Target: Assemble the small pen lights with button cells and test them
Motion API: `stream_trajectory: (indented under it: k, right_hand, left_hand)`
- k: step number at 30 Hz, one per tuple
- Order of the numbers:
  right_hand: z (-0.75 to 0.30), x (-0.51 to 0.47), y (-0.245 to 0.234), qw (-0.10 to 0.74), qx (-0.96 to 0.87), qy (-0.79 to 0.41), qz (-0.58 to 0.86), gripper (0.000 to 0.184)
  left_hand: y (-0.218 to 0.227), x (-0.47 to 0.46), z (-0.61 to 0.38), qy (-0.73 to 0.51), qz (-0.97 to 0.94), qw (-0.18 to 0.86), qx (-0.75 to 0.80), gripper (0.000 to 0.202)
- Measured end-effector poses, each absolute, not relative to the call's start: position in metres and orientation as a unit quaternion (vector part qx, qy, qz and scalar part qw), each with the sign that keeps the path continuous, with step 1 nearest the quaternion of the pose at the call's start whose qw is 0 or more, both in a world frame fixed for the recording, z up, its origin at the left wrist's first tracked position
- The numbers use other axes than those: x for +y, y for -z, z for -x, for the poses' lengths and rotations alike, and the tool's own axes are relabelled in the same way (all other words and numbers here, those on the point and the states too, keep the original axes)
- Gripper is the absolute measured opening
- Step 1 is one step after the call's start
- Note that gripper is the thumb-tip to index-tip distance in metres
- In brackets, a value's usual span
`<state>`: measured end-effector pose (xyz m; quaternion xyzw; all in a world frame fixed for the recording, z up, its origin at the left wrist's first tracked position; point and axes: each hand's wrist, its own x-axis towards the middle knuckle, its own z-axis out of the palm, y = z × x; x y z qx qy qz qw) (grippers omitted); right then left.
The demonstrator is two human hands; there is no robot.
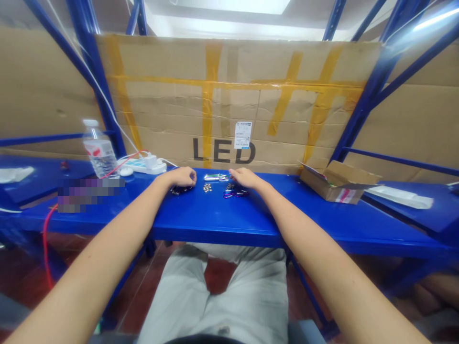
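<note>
My left hand [182, 177] rests on the blue shelf [215, 215] with its fingers curled, above a small dark pile of metal parts [179, 190]. My right hand [244, 177] lies on the shelf too, fingers bent, beside purple carabiner-like clips [234, 193]. Between the two hands lie silver clips [216, 177] and a few small metal rings [207, 188]. What either hand holds, if anything, is too small to make out.
A water bottle [99, 152] and a white power strip [145, 165] with a red cable stand at the left. An open cardboard box [335, 182] sits at the right. A taped cardboard sheet marked LED [229, 105] backs the shelf between blue rack posts.
</note>
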<state>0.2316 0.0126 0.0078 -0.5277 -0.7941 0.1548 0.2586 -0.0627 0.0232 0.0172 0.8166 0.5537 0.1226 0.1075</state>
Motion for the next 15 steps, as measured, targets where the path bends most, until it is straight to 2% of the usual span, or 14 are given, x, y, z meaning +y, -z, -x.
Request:
stream_trajectory:
  k: [3,8,10,15]
  right_hand:
    - [-0.233,0.011,-0.01,0.261,-0.805,-0.122,0.519,0.047]
    - [-0.23,0.004,-0.013,0.283,-0.814,-0.105,0.496,0.029]
    - [-0.224,0.0,-0.013,0.312,-0.817,-0.138,0.466,0.022]
    - [-0.205,-0.012,-0.012,0.367,-0.816,-0.199,0.399,0.025]
  left_hand:
    - [-0.017,0.023,0.051,-0.249,-0.81,0.163,0.506,0.016]
    - [-0.016,0.017,0.026,-0.442,-0.709,0.35,0.424,0.024]
    - [-0.016,0.014,0.018,-0.485,-0.696,0.356,0.392,0.026]
    - [-0.015,0.004,0.009,-0.465,-0.755,0.294,0.356,0.034]
